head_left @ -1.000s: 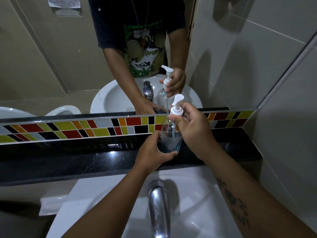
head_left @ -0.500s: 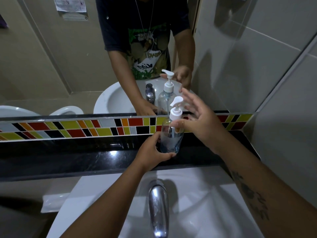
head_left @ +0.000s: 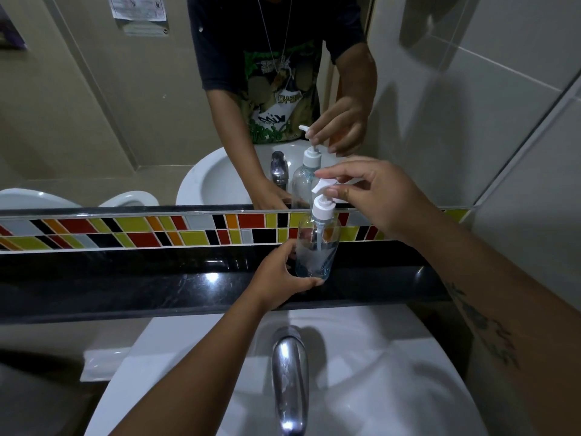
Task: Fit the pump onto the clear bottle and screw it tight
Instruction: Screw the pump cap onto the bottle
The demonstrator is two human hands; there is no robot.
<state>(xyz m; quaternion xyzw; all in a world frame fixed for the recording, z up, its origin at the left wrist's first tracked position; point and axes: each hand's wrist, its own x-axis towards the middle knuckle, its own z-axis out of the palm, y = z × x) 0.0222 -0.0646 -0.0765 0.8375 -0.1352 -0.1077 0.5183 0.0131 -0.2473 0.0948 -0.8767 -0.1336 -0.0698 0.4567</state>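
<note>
The clear bottle (head_left: 317,247) stands upright on the black stone ledge (head_left: 157,284) behind the sink, with a little bluish liquid at its bottom. The white pump (head_left: 322,204) sits on its neck, its tube reaching down inside. My left hand (head_left: 279,278) wraps around the bottle's base. My right hand (head_left: 371,196) is above and to the right, thumb and forefinger pinching the pump's nozzle head, the other fingers spread.
A chrome tap (head_left: 287,379) rises over the white sink (head_left: 393,372) right below the bottle. A mirror (head_left: 110,105) behind the ledge doubles the scene. A coloured tile strip (head_left: 125,229) runs under it. A tiled wall (head_left: 518,152) closes in on the right.
My right hand let go of the pump collar, opened, then came back higher and now pinches the pump head. The left hand stayed on the bottle's base.
</note>
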